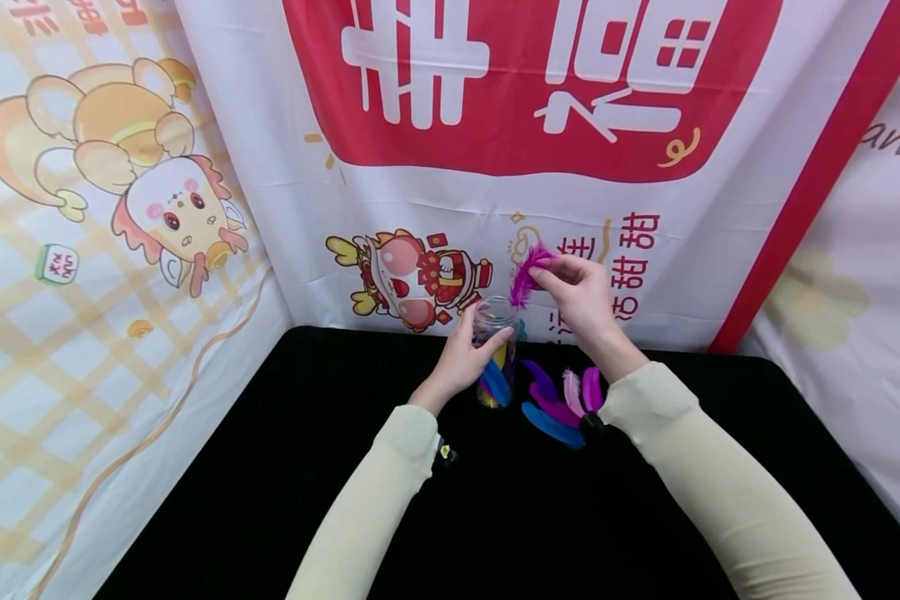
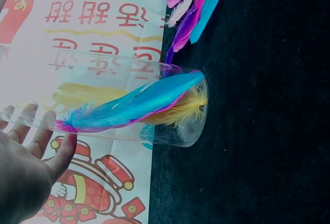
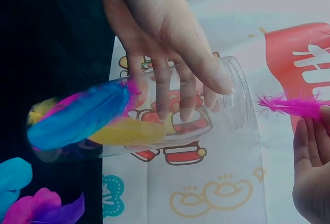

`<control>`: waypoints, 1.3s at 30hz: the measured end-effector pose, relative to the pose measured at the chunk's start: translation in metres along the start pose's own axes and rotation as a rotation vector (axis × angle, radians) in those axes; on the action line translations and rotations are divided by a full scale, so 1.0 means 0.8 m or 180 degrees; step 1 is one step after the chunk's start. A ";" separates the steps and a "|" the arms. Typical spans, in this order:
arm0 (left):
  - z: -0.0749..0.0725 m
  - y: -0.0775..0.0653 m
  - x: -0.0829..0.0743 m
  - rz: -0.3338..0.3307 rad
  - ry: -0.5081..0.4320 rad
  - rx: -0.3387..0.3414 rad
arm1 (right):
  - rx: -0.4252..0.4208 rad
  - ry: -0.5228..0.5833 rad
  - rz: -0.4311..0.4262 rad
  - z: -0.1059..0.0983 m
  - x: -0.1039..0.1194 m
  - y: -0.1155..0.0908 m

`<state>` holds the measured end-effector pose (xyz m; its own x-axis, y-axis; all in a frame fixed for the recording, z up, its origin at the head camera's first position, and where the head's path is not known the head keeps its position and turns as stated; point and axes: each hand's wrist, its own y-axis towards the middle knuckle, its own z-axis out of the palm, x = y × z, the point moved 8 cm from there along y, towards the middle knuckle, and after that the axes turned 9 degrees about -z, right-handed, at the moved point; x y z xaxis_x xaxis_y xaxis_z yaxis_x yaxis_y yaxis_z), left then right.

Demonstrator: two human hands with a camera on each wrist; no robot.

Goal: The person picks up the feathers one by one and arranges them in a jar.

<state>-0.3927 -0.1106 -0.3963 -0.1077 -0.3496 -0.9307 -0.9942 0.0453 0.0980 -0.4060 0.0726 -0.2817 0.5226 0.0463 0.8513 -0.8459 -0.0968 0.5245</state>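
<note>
My left hand (image 1: 459, 360) grips a clear jar (image 3: 241, 92) round its upper part, fingers on one side and thumb on the other. The jar stands upright near the table's back edge, its mouth uncovered. Inside lie a blue feather (image 2: 139, 100), a yellow feather (image 2: 93, 96) and a magenta one partly hidden behind the blue. My right hand (image 1: 583, 302) pinches a magenta feather (image 1: 525, 279) between thumb and fingers. Its fluffy end points at the jar mouth, just outside the rim in the right wrist view.
Loose feathers lie on the black table (image 1: 285, 500) right of the jar: a blue feather (image 1: 553, 427), a purple feather (image 1: 542, 380), a pale pink feather (image 1: 572, 392) and magenta ones. A printed cloth (image 1: 405, 196) hangs close behind the jar, with another at the left.
</note>
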 end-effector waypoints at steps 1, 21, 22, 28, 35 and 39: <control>0.000 0.000 0.000 0.0007 -0.0003 -0.0002 | -0.0014 0.0008 -0.0008 0.001 -0.001 0.000; 0.000 0.003 0.003 0.0015 0.0011 -0.0003 | 0.0158 -0.0213 0.0054 0.010 -0.020 -0.010; 0.000 0.003 0.003 0.0016 0.0018 -0.0002 | 0.0180 -0.0233 0.0072 0.010 -0.021 -0.011; 0.000 0.002 0.001 0.0027 0.0037 -0.0002 | 0.0325 -0.0361 0.0105 0.011 -0.022 -0.015; -0.001 0.001 0.002 0.0029 0.0047 -0.0018 | 0.0517 -0.0479 -0.0018 0.015 -0.021 -0.018; -0.001 0.001 0.002 0.0038 0.0041 -0.0006 | 0.0578 -0.0537 -0.0044 0.017 -0.019 -0.019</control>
<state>-0.3936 -0.1115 -0.3973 -0.1198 -0.3610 -0.9248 -0.9928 0.0477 0.1099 -0.3995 0.0601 -0.3025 0.5572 -0.1164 0.8222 -0.8135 -0.2752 0.5123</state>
